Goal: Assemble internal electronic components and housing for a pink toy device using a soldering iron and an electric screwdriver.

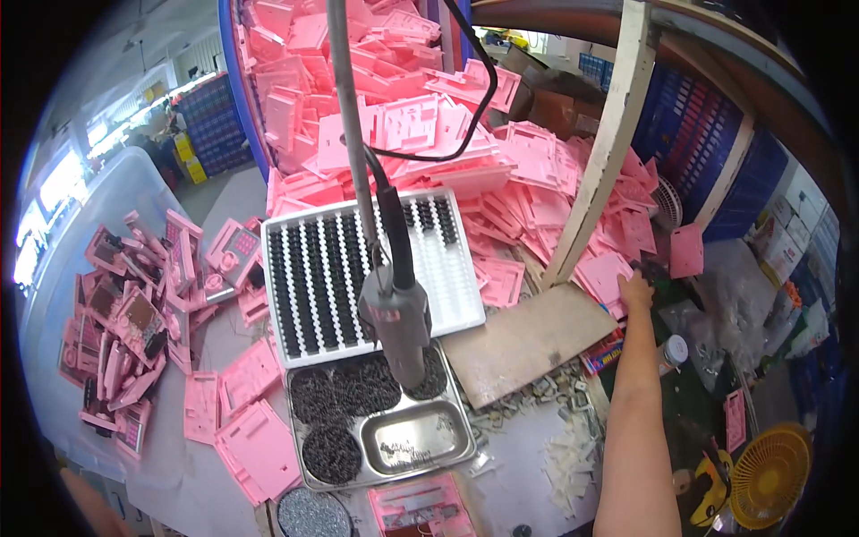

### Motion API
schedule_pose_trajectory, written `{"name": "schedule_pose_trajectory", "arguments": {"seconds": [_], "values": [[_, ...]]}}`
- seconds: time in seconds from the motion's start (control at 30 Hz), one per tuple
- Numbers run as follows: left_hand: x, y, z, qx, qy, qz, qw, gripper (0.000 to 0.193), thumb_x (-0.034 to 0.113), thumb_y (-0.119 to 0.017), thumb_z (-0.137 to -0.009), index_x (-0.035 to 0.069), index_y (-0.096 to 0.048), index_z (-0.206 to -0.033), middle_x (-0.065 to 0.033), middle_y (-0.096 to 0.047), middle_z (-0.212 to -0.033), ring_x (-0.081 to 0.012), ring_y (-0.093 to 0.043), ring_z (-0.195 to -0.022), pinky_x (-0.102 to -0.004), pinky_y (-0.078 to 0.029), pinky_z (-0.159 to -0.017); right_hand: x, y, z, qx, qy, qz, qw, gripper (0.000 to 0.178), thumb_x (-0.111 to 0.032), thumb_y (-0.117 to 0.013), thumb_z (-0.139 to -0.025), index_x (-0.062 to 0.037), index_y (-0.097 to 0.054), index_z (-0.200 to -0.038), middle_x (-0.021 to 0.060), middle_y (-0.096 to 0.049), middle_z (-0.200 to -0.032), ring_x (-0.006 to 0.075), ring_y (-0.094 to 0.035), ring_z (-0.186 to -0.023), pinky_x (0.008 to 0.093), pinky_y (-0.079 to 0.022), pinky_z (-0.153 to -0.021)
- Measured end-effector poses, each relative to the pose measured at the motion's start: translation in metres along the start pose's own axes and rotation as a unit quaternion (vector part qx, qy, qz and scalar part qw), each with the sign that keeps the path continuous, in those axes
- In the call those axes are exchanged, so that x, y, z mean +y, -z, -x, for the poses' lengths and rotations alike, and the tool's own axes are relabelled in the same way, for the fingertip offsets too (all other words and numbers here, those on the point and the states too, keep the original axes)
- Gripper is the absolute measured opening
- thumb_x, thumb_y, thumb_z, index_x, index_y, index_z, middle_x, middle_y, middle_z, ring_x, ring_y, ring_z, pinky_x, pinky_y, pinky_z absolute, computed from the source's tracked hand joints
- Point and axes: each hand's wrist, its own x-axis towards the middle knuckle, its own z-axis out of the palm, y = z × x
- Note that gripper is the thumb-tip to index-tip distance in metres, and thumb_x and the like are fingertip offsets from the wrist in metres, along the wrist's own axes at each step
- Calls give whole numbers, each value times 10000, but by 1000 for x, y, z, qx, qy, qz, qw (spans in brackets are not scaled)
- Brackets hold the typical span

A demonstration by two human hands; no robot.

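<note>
My right arm reaches far out to the right. My right hand point(635, 292) is closed on the edge of a flat pink plastic panel point(601, 272) at the near right side of a big heap of pink panels point(537, 170). Of my left arm only a strip of skin shows at the lower left rim; the hand is out of sight. A grey electric screwdriver point(394, 309) hangs upright in the middle. Its lower end is over a metal tray point(461, 438) with dark screws in its compartments. At the near edge lies a pink piece with grey parts point(422, 508).
A white tray point(470, 291) holds rows of black pieces. Left stands a clear bin point(148, 192) with pink assemblies point(125, 331). A brown board point(528, 345) lies beside a wooden post point(595, 170). Small metal and white pieces are scattered below it. A yellow fan point(771, 474) stands right.
</note>
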Motion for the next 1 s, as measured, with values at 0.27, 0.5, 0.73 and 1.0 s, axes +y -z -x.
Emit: {"name": "schedule_pose_trajectory", "arguments": {"seconds": [0.27, 0.5, 0.73, 1.0], "values": [[15, 14, 9, -7, -5, -20, 1000, 728, 232, -588, -899, 106, -329, -1567, -163, -468, -1492, -268, -467, -1359, -472, -380, -1104, 9, 55, -38, 248, 128, -30, 960, 526, -348, -683, -905, 12, -578, -1272, 242, -677, -1112, 436, -650, -1042, 539, -518, -905], [45, 30, 28, 6, -70, -53, 996, 733, 162, -592, -904, 92, -306, -1576, -168, -477, -1478, -259, -492, -1336, -449, -409, -1088, 5, 178, -3, 90, 68, -577, 809, 303, -331, -694, -980, -50, -680, -1091, 27, -632, -881, 116, -578, -745, 297, -497, -622], [55, 38, 74, 51, -107, -25, 993, 744, 92, -595, -909, 77, -283, -1584, -174, -487, -1465, -250, -516, -1313, -426, -438, -1072, -20, 312, 208, -81, 209, -777, 589, 489, -176, -585, -1010, 32, -472, -1438, 213, -613, -1339, 281, -657, -1131, 263, -575, -749], [33, -122, 20, 83, 73, 600, 792, 762, 12, -600, -915, 61, -257, -1594, -180, -498, -1449, -240, -544, -1286, -399, -471, -1054, -51, 285, 387, -279, 466, -474, 693, 342, -59, -739, -882, -41, -647, -1211, 156, -624, -1319, 222, -636, -1124, 309, -575, -822]]}}
